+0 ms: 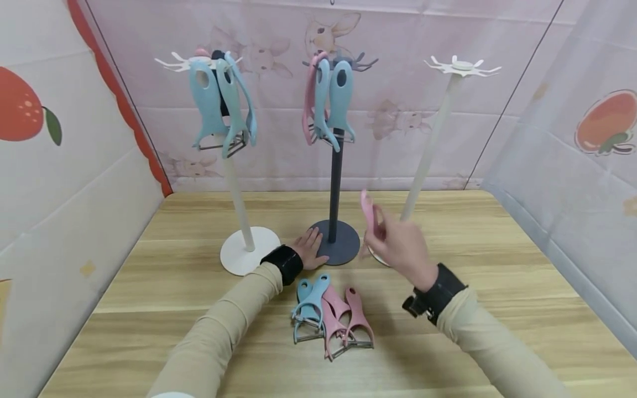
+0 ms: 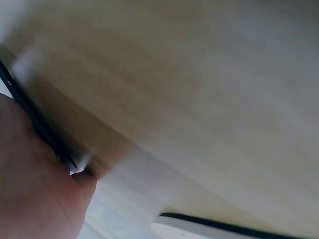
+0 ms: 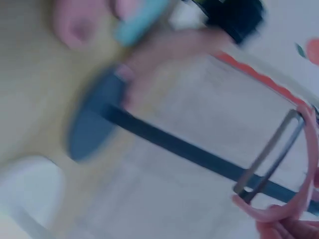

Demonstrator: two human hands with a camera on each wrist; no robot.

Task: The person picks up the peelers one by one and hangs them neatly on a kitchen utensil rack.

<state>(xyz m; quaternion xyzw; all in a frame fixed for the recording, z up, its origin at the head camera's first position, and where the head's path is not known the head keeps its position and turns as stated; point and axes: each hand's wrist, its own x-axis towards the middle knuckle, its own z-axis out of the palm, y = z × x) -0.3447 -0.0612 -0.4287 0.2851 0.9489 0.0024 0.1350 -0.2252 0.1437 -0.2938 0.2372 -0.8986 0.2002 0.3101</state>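
Right hand (image 1: 400, 246): pinches pink peeler (image 1: 367, 209), just right of centre, head view
Left hand (image 1: 307, 251): fingers extended, resting on grey base (image 1: 345, 250), mid-frame
Loose peelers (image 1: 356, 312): blue and pink, heaped lower centre
Hung peelers (image 1: 340, 105): upper left, upper centre
White stand (image 1: 432, 146): upper right

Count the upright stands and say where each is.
3: a white stand at the left, a dark grey stand in the middle, and a second white stand at the right, partly behind the right hand.
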